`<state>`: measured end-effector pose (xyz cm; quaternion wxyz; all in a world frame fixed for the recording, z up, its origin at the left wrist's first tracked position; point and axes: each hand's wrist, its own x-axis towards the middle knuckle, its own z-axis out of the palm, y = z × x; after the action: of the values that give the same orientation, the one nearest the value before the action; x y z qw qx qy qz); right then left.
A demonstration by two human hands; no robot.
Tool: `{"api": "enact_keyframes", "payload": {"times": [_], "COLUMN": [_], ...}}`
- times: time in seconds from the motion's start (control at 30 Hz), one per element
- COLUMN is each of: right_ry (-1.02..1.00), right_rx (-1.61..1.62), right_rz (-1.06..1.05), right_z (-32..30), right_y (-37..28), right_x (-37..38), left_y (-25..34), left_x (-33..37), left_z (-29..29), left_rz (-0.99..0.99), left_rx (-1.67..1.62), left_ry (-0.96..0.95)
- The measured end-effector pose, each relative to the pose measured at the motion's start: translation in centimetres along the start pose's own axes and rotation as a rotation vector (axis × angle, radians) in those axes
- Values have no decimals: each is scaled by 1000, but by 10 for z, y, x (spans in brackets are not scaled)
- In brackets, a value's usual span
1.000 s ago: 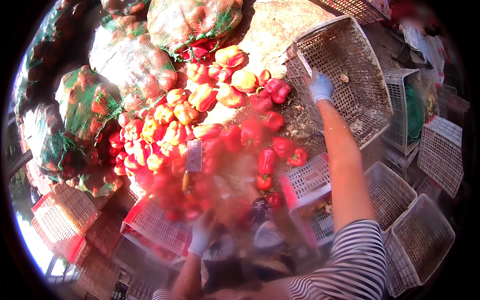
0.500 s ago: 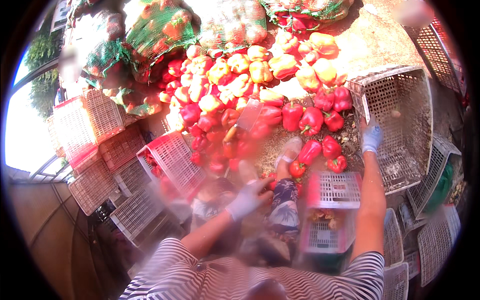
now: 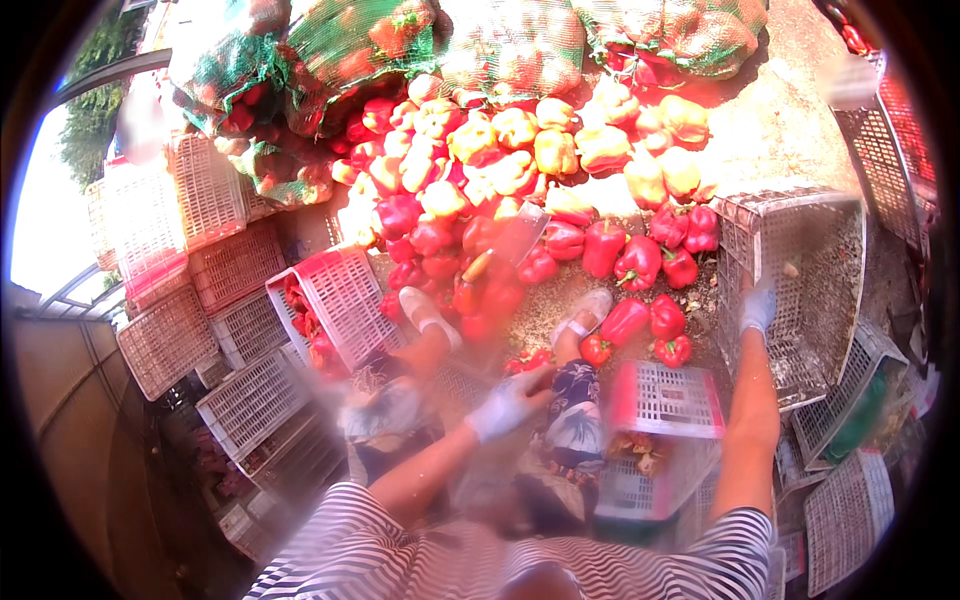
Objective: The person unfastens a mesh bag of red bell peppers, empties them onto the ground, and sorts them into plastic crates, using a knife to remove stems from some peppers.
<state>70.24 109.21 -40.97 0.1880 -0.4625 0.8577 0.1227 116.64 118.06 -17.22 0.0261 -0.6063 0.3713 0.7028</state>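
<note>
Red, yellow and orange bell peppers (image 3: 520, 190) lie heaped across the ground, with netted green sacks (image 3: 400, 40) of more peppers behind the pile. Around it stand many plastic crates: a grey crate (image 3: 800, 270) tipped on its side at the right, a pink crate (image 3: 340, 300) tilted at the left with red peppers showing inside, and a pink-rimmed crate (image 3: 665, 400) just in front of the person's knees. The person sits with both feet in light shoes stretched toward the heap. Compared with a second ago, the view has swung so the heap now sits higher and the grey crate has come nearer to the right edge. The gloved right hand (image 3: 757, 310) remains on the grey crate's front rim, fingers curled over it, gripping. The gloved left hand (image 3: 508, 400), blurred, has drawn back from the pile to a spot low beside the knee, near a few loose red peppers (image 3: 650, 325); the blur hides whether it holds anything. That suggests sorting continues, with the grey crate kept steady as the receiving container.
</note>
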Motion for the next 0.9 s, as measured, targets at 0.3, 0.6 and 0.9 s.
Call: {"api": "enact_keyframes", "payload": {"times": [0.3, 0.6, 0.9], "right_ry": [-17, 113, 208], "right_rx": [32, -125, -105], "right_rz": [141, 257, 327], "right_z": [-6, 11, 34], "right_y": [-12, -1, 19], "right_x": [-3, 16, 34], "left_y": [-72, -225, -341], "left_x": [26, 100, 142], "left_z": [-99, -274, -450], "left_rz": [29, 166, -209], "left_rx": [131, 196, 122], "left_ry": [247, 1087, 1312]}}
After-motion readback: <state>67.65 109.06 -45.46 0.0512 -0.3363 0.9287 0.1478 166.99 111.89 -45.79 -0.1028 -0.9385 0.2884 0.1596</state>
